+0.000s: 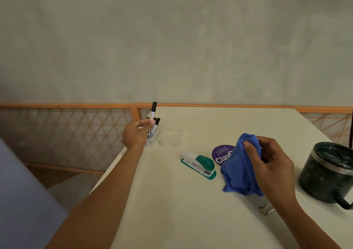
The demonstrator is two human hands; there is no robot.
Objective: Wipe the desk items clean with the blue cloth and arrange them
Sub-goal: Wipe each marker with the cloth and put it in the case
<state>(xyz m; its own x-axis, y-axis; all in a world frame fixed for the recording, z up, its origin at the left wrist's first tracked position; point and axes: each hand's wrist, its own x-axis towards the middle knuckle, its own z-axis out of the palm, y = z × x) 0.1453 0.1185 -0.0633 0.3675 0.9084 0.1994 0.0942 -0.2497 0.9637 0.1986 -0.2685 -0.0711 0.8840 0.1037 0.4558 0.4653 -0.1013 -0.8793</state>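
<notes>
Our left hand (136,134) pinches a black-capped marker (153,109) upright between thumb and fingertips, just above other markers (157,123) at the far left corner of the desk (172,210). Our right hand (271,164) grips the bunched blue cloth (238,172), thumb on its front and fingers curled behind, beside the green stapler (199,165).

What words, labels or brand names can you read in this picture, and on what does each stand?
"Let's keep our pantries clean": small white print on the purple disc.
"Clay", next letter cut off by the blue cloth: large white print, same disc.
Label on the marker in the left hand: too small to read.
No text visible on the green stapler.
</notes>
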